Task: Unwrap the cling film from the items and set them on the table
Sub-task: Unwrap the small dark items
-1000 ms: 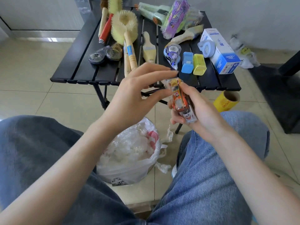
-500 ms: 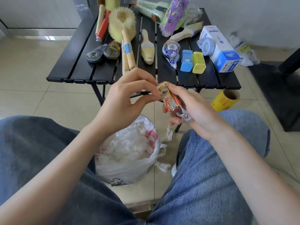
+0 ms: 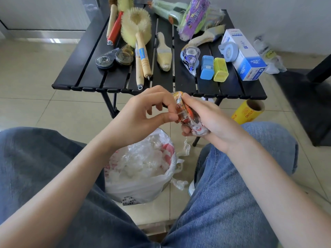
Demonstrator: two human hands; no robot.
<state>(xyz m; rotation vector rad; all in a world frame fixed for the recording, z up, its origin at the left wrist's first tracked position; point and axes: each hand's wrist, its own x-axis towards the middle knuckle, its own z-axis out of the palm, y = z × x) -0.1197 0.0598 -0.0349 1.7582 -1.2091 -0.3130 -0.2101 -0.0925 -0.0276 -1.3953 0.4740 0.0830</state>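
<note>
My right hand (image 3: 213, 120) grips a small orange and red item wrapped in cling film (image 3: 186, 113), held in the air just in front of the black slatted table (image 3: 247, 88). My left hand (image 3: 143, 115) pinches the film at the item's left side with thumb and forefinger. A loose tail of film (image 3: 186, 147) hangs below the item. Much of the item is hidden by my fingers.
On the table lie brushes (image 3: 136, 27), tape dispensers (image 3: 190, 57), blue (image 3: 207, 68) and yellow (image 3: 220, 69) small boxes and a white and blue carton (image 3: 245, 54). A white plastic bag (image 3: 141, 170) of crumpled film stands on the floor between my knees. A yellow cling film roll (image 3: 248, 111) lies on the floor at right.
My left hand has gone from spread fingers above the item to a pinch on its film. Both hands and the item dropped slightly lower and closer together.
</note>
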